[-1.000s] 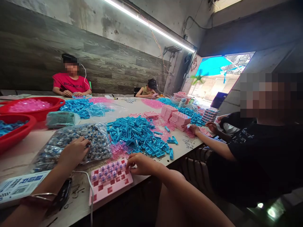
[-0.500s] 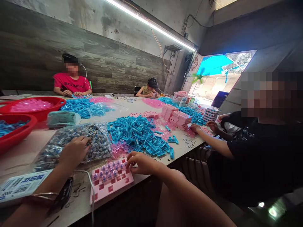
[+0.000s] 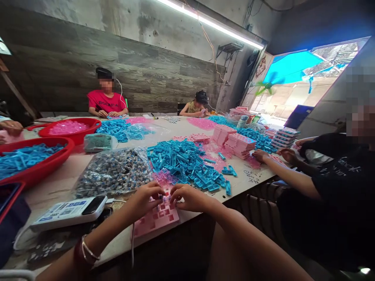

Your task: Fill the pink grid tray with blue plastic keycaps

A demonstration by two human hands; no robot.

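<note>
My left hand [image 3: 145, 201] is over the pink tray [image 3: 155, 223], its fingers pinching a small grey-and-blue part [image 3: 161, 197]. Right beside it, my right hand [image 3: 190, 198] has its fingertips closed at the tray's far right corner; whatever they grip is hidden. Square holes show along the tray's near side, and small clear pieces sit towards its far edge, partly covered by my fingers. Behind my left hand lies a clear plastic bag [image 3: 117, 171] full of similar small grey-and-blue parts. Beyond the tray rises a heap of blue oblong plastic pieces [image 3: 178, 158], with pink clear bits [image 3: 164, 177] at its near edge.
Red basins [image 3: 68, 150] stand to the left. A white box-like device [image 3: 70, 212] lies near my left forearm, and a white cable [image 3: 133, 246] hangs over the table edge. Stacked pink trays [image 3: 238, 143] stand near a co-worker's hand [image 3: 260, 155]. Other people sit across the table.
My left hand has moved from the bag of parts to the tray, now pinching a small part. My right hand stays at the tray's far right corner. The view has turned left.
</note>
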